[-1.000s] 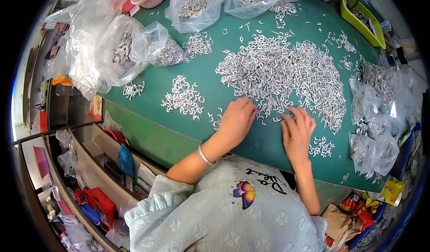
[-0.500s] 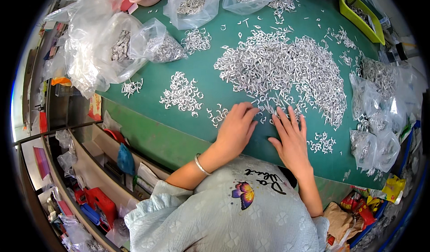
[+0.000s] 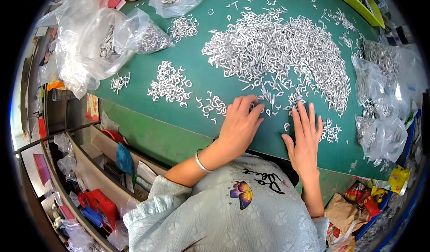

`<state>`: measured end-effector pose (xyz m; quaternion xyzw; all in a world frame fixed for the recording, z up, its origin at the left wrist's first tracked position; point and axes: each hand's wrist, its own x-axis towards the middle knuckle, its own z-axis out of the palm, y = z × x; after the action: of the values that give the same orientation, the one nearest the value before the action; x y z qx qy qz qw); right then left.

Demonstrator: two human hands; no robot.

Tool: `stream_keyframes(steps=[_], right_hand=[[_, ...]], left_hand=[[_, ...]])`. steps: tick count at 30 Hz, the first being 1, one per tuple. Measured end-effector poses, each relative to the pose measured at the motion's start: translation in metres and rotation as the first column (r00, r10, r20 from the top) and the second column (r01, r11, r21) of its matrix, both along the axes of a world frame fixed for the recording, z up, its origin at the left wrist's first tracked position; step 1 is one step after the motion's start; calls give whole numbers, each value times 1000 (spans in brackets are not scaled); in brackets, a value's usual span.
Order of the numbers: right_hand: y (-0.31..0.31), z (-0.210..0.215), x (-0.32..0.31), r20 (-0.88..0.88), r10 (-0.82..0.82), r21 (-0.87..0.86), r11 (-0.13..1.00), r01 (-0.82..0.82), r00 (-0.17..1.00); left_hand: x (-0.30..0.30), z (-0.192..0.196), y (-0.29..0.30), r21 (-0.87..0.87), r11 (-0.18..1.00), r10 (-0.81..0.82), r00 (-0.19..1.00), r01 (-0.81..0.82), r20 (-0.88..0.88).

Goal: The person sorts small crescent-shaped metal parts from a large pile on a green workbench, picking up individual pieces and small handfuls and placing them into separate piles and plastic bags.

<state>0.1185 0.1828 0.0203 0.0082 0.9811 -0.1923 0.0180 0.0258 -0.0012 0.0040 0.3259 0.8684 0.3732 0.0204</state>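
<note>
Holding the left hand (image 3: pixel 241 123) at the near fringe of the big heap of metal pieces (image 3: pixel 273 46), spread over the middle of the green table (image 3: pixel 271 133), with fingers bent and thumb close to them; cannot tell whether gripping a piece. Holding the right hand (image 3: pixel 305 140) palm down and open, with fingers stretched toward the heap, just beside a small pile (image 3: pixel 331 132) by the near edge. Also showing clear bags (image 3: pixel 386 137) of metal along the right edge.

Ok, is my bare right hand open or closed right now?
Open: your bare right hand has its fingers extended and thumb apart, beside a small cluster of silver metal pieces.
</note>
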Motion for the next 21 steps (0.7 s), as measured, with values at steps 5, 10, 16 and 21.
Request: stream_keyframes(steps=[5,10,16,21], right_hand=[[2,-4,0,13,-19,33,999,18,1000],[-3,-12,-21,-76,-26,63,998,31,997],[0,1,-4,-19,-14,70,997,16,1000],[1,-1,4,-19,-21,8,1000,21,1000]], left_hand=[[-5,-6,3,53,994,-94,995,95,-18],[-12,-1,20,-183,974,-168,964,132,-204],[-1,1,-8,-47,976,-215,976,213,-43],[6,5,-15,20,968,-250,968,251,-36]])
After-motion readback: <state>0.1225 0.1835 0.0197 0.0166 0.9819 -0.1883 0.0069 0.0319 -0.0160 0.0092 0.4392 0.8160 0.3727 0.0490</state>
